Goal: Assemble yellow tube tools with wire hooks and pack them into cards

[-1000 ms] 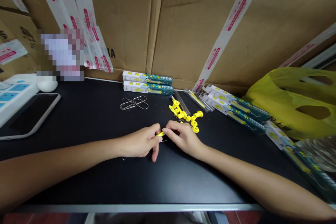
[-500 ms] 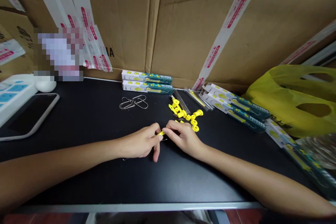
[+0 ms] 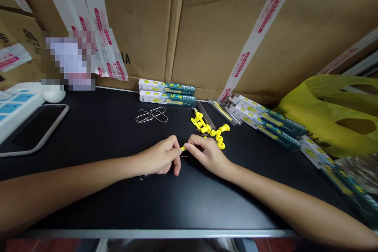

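Between my two hands is a small yellow plastic piece [image 3: 183, 149], mostly covered by fingertips. My left hand [image 3: 161, 155] pinches its left end, thumb against the index finger, with other fingers hanging loose. My right hand [image 3: 208, 152] pinches the right end between thumb and fingertips. A thin curved metal wire [image 3: 184, 156] shows just below the piece; I cannot tell whether it is attached. Another bit of metal [image 3: 143, 176] pokes out beneath my left wrist. Beyond my right hand lie several yellow plastic parts [image 3: 205, 128] and small springs [image 3: 204, 134].
Several wire hooks [image 3: 152, 115] lie beyond my left hand. Printed boxes [image 3: 167, 98] stand at the back, with more boxes [image 3: 265, 126] on the right beside a yellow bag [image 3: 330, 114]. Clear tubes and rods [image 3: 225, 112] lie between. A phone [image 3: 32, 130] and power strip [image 3: 20, 100] are left.
The view has shifted slightly. Both hands keep their pinch on the yellow piece, with the left hand's loose fingers a little higher and more curled.
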`<action>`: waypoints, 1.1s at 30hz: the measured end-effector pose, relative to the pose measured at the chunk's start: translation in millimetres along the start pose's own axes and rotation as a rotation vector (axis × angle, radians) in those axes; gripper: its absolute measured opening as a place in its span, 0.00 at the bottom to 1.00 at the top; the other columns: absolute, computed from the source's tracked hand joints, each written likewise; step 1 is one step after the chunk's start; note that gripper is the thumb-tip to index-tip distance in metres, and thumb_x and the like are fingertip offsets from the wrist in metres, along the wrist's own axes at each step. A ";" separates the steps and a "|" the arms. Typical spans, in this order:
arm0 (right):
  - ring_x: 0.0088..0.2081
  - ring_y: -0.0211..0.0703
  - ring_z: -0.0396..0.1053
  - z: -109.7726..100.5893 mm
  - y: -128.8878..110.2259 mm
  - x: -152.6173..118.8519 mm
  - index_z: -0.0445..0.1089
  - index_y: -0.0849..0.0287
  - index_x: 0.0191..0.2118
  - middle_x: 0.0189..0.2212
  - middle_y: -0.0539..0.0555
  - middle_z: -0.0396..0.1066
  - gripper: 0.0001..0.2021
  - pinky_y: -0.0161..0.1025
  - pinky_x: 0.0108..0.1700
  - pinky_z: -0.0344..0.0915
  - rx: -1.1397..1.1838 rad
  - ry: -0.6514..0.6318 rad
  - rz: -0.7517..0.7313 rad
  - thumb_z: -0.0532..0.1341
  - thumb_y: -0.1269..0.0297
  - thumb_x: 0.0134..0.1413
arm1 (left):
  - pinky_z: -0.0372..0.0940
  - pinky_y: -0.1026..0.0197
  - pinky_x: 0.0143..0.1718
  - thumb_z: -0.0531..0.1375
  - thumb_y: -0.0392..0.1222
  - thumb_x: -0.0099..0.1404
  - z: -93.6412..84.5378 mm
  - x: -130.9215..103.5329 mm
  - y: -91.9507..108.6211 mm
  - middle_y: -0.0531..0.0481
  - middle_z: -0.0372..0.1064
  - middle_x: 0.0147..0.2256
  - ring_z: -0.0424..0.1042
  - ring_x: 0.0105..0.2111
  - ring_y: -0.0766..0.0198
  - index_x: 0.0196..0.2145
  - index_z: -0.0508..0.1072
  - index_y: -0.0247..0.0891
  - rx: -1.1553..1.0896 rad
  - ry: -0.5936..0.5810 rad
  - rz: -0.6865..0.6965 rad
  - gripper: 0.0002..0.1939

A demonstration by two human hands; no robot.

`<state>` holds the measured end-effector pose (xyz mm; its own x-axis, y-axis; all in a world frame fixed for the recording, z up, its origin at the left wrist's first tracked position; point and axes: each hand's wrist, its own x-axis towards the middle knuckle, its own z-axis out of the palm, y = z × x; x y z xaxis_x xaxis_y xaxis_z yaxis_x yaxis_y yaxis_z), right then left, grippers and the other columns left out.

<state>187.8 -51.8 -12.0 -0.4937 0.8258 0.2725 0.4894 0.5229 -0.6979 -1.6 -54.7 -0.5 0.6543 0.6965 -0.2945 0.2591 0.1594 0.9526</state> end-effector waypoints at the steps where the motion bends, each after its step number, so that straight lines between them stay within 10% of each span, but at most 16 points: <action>1: 0.22 0.33 0.52 -0.5 -0.3 0.1 0.58 0.59 0.24 0.20 0.45 0.54 0.16 0.32 0.26 0.51 0.011 -0.004 0.005 0.53 0.58 0.62 | 0.44 0.74 0.09 0.45 0.41 0.68 -0.5 0.6 -0.2 0.59 0.67 0.19 0.49 0.08 0.76 0.32 0.51 0.41 -0.012 -0.010 0.007 0.06; 33: 0.22 0.33 0.55 -15.7 1.2 4.5 0.60 0.59 0.27 0.19 0.45 0.58 0.15 0.32 0.27 0.53 0.261 -0.187 0.096 0.55 0.55 0.61 | 0.45 0.73 0.10 0.47 0.48 0.68 -20.4 6.5 11.5 0.55 0.66 0.21 0.51 0.10 0.77 0.36 0.64 0.34 0.095 -0.146 -0.032 0.14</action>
<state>197.5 -44.2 -1.3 -0.5894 0.8030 0.0879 0.3514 0.3528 -0.8672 -9.0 -34.1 10.1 0.7393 0.5820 -0.3388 0.3425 0.1081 0.9333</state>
